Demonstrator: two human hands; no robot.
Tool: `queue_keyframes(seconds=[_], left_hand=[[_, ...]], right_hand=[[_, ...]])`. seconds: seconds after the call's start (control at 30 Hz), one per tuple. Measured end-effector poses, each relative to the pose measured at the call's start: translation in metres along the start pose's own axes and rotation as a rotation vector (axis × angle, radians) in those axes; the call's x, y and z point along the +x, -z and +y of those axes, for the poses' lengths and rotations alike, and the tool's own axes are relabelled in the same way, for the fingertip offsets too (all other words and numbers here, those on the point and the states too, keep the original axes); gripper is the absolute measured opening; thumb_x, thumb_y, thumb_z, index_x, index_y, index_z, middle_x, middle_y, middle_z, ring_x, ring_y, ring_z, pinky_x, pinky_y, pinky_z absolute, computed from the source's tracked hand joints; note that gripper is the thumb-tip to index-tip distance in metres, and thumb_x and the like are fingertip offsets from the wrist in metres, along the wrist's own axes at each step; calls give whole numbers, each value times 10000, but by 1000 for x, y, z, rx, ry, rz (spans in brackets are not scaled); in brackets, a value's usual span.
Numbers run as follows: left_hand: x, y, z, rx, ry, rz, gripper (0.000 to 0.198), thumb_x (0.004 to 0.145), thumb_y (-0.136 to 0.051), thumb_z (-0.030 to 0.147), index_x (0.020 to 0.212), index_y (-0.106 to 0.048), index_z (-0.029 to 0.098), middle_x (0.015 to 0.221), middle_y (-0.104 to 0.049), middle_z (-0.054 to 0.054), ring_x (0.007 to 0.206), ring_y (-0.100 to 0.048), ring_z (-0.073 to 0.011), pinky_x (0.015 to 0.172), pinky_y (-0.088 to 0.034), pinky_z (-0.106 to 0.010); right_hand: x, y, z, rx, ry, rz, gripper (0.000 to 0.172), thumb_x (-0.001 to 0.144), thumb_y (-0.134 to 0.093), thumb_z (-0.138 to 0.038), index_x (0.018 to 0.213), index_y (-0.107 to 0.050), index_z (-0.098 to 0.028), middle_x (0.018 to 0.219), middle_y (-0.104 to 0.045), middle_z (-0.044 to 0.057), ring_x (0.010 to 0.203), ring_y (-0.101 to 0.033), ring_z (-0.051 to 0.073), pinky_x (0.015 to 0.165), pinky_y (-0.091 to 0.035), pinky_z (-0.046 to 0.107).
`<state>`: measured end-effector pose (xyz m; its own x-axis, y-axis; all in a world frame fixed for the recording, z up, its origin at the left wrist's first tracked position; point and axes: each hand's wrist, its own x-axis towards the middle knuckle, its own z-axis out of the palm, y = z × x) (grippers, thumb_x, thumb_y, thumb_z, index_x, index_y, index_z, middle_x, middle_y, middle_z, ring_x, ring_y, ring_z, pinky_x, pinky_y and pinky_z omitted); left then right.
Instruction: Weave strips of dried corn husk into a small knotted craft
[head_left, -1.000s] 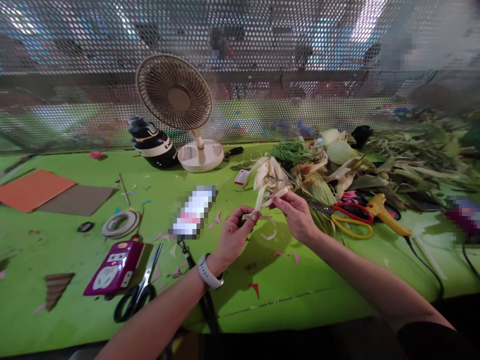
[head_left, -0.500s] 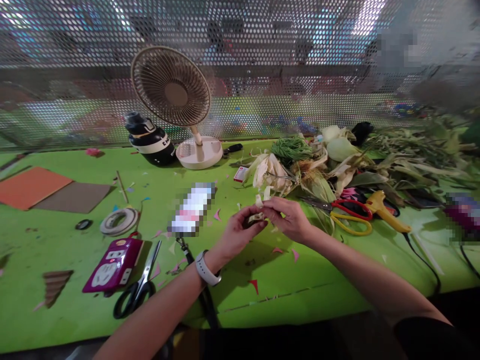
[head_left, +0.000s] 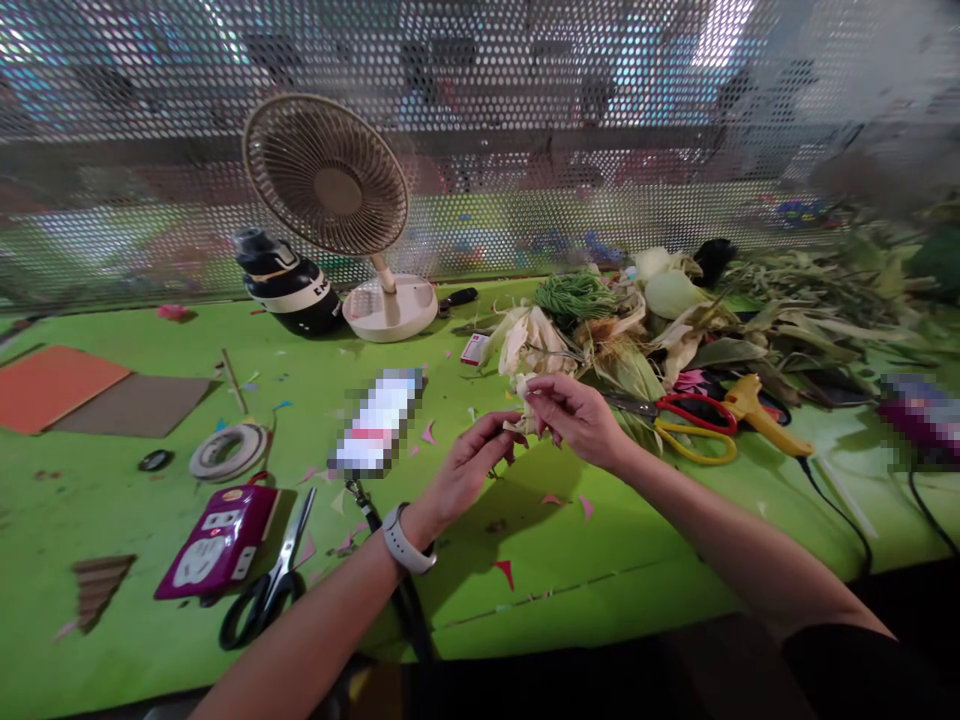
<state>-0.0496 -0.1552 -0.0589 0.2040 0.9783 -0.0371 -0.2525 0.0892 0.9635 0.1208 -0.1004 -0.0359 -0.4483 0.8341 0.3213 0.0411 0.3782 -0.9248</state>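
A small pale, curled strip [head_left: 527,412], which looks like dried corn husk, is held between my two hands above the green table. My left hand [head_left: 474,462] pinches its lower left end with thumb and fingers. On the strip's right side, my right hand [head_left: 574,418] grips the upper part with closed fingertips. Just beyond the hands lies a bundle of pale husks [head_left: 534,342]. Red and yellow handled scissors [head_left: 694,425] are right of my right hand. A phone with a blurred screen [head_left: 377,420] lies left of my left hand.
A fan [head_left: 388,308] and a dark bottle [head_left: 300,300] stand at the back. Black scissors [head_left: 279,580], a purple power strip [head_left: 217,540] and a tape roll [head_left: 227,452] lie left. A yellow glue gun [head_left: 765,418] with its cord lies right, before heaped husks [head_left: 810,300].
The pale strip now shows more between my hands, and my left fingers have closed onto its lower end. My right hand is slightly higher. The whole view has shifted a little.
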Motion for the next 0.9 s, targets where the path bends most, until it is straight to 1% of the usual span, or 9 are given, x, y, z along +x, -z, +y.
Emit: queue_keyframes(seconds=[0.1,0.23,0.43,0.53,0.63,0.77,0.9], left_hand=[[1,-1,3,19,-39,6,266,778,-664,320,1021,-674,213,822,-635,-26,678,-518,-110,652,-441,-230],[1,-2,4,16,-60,16,259,755,-687,331,981,-692,203,795,-634,-30,674,-519,-116,642,-447,-232],[2,0,2,21,-87,19,207,762,-681,351,898,-697,196,755,-608,-18,654,-508,-111,626,-444,-224],[2,0,2,34,-87,18,218,774,-666,357,913,-689,192,753,-601,-20,651,-507,-111,616,-442,-225],[2,0,3,54,-78,31,216,779,-664,336,940,-668,191,773,-606,-21,652,-510,-111,607,-439,-223],[2,0,3,14,-97,53,224,783,-659,346,939,-633,189,753,-595,-8,641,-509,-103,590,-425,-213],[2,-2,4,57,-113,64,235,763,-679,370,886,-620,179,714,-578,2,618,-497,-98,575,-417,-215]], right_hand=[[1,2,-4,21,-2,-14,205,867,-567,-350,943,-626,-169,630,-561,-25,499,-504,66,448,-409,180],[1,8,-7,64,-40,-93,206,848,-596,-349,866,-675,-160,688,-595,-5,527,-503,61,453,-404,175],[3,13,-9,196,-190,-165,205,819,-633,-344,846,-656,-142,601,-555,-32,467,-458,42,402,-366,147],[4,14,-11,220,-230,-177,198,809,-642,-329,879,-643,-144,596,-558,-38,458,-461,41,395,-363,144],[5,16,-13,212,-244,-210,198,802,-646,-317,889,-642,-139,575,-548,-45,450,-454,43,394,-356,149],[6,17,-14,204,-227,-269,199,805,-638,-308,884,-653,-126,590,-547,-39,463,-438,40,408,-340,157],[6,16,-14,213,-225,-255,185,780,-668,-306,828,-659,-128,580,-536,-44,456,-402,36,399,-298,161]])
